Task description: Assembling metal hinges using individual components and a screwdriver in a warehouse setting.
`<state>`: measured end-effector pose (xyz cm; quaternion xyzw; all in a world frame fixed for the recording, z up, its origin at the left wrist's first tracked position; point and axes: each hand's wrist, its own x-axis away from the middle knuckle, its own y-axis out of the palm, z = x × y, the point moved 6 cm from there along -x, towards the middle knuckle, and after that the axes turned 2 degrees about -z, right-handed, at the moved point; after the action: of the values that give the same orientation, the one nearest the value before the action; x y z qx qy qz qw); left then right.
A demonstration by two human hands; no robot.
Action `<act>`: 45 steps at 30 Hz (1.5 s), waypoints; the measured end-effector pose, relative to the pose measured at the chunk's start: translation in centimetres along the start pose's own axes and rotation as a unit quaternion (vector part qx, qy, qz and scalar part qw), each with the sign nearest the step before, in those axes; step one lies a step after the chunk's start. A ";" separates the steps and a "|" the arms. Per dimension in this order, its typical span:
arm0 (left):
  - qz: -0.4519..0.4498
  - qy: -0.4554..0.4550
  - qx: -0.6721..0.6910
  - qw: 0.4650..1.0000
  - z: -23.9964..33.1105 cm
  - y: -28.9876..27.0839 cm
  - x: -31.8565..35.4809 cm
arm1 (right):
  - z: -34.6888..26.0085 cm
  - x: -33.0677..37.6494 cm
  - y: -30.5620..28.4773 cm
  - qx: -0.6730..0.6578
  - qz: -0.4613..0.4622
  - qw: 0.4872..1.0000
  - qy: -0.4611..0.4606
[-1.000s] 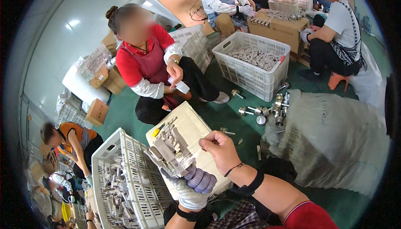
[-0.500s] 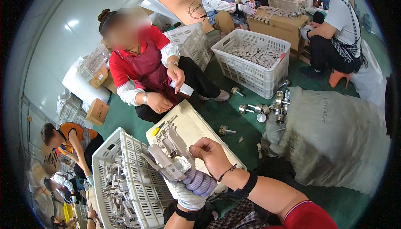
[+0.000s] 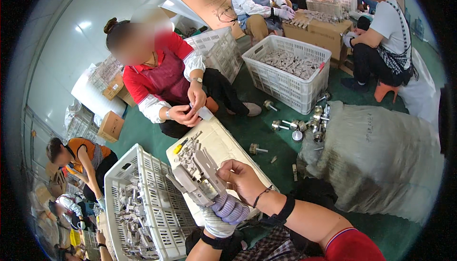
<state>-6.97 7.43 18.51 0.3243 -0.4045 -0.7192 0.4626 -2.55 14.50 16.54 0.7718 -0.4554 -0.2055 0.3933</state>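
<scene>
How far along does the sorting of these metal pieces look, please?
Done: some grey metal pieces already lie in the white crate. In hand: the gloved left hand holds a stack of metal plates, the bare right hand touching it. Left: a pile of loose pieces on the cream board.

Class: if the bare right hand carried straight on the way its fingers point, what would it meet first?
Most likely the grey metal parts held in the gloved left hand; the right hand already touches them.
</scene>
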 end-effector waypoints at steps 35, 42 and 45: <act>0.208 0.147 -0.205 0.945 2.7 -5.3 -3.0 | -1.9 -0.4 -0.2 0.371 0.026 0.914 -0.164; 0.263 0.156 -0.287 0.908 4.3 -3.3 -2.1 | -1.5 0.0 -0.3 0.240 0.020 0.966 -0.092; 0.253 0.177 -0.367 0.877 4.7 -4.7 -2.1 | -1.5 -0.3 1.1 0.275 -0.110 0.946 -0.132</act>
<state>-12.07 11.90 16.72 0.1399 -0.0907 -0.6052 0.7784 -2.28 15.10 18.35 0.8612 -0.4542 -0.2143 0.0776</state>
